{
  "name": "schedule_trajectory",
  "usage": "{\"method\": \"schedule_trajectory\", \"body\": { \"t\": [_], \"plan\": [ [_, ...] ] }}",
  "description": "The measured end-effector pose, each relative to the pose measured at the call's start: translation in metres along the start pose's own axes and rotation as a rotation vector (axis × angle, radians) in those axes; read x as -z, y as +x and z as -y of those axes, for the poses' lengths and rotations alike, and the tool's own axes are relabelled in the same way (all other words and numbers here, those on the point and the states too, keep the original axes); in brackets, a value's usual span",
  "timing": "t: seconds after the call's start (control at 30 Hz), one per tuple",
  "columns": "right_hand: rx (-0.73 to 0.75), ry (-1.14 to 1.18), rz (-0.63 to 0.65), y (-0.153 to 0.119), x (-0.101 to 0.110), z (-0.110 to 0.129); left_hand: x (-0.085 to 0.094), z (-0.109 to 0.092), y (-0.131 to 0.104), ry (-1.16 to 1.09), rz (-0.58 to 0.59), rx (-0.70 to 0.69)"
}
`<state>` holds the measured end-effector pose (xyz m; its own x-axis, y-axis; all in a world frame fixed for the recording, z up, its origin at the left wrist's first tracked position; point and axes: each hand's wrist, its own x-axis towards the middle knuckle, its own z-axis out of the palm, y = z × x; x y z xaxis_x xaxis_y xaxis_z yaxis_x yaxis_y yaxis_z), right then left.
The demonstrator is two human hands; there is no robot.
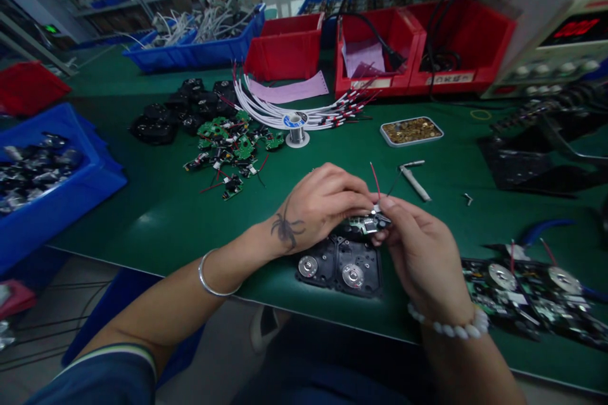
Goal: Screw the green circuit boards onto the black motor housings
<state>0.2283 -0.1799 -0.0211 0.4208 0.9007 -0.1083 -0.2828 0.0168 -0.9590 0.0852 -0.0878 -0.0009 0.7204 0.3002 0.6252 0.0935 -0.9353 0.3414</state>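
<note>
Glossy black parts and green circuit boards with red and black wires (244, 147) are piled left of a silver solder wire spool (297, 133). A small green-and-silver circuit board assembly (365, 223) is gripped between the fingers of the left hand (327, 205) and the right hand (422, 250), above the far edge of a black plastic housing with silver discs (339, 266). Assembled black units with circuit boards (527, 297) are laid at the near right.
</note>
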Motion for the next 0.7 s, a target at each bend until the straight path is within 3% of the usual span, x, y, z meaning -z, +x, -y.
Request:
{"method": "schedule_trajectory", "body": {
  "t": [0.1,0.2,0.27,0.37,0.43,0.53,0.6,0.7],
  "plan": [
    [-0.001,0.026,-0.069,0.000,-0.001,0.002,0.011,0.011,-0.002,0.063,0.016,0.167],
    [-0.012,0.000,-0.085,0.000,-0.001,0.003,0.020,0.024,-0.008,0.130,0.251,0.364],
    [-0.013,-0.010,-0.074,0.000,-0.001,0.003,0.021,0.030,-0.014,0.146,0.423,0.367],
    [-0.011,-0.016,-0.064,0.000,-0.001,0.002,0.015,0.035,-0.023,0.154,0.483,0.299],
    [-0.012,-0.024,-0.062,0.000,-0.001,0.001,0.010,0.034,-0.024,0.168,0.448,0.282],
    [-0.023,-0.042,-0.050,-0.001,-0.001,0.002,0.008,0.026,-0.018,0.147,0.263,0.322],
    [-0.036,-0.067,-0.027,-0.002,-0.001,0.002,0.010,0.017,-0.010,0.073,0.113,0.324],
    [-0.058,-0.111,0.030,-0.002,0.000,0.003,0.012,0.003,-0.002,-0.112,-0.024,0.269]
  ]
}}
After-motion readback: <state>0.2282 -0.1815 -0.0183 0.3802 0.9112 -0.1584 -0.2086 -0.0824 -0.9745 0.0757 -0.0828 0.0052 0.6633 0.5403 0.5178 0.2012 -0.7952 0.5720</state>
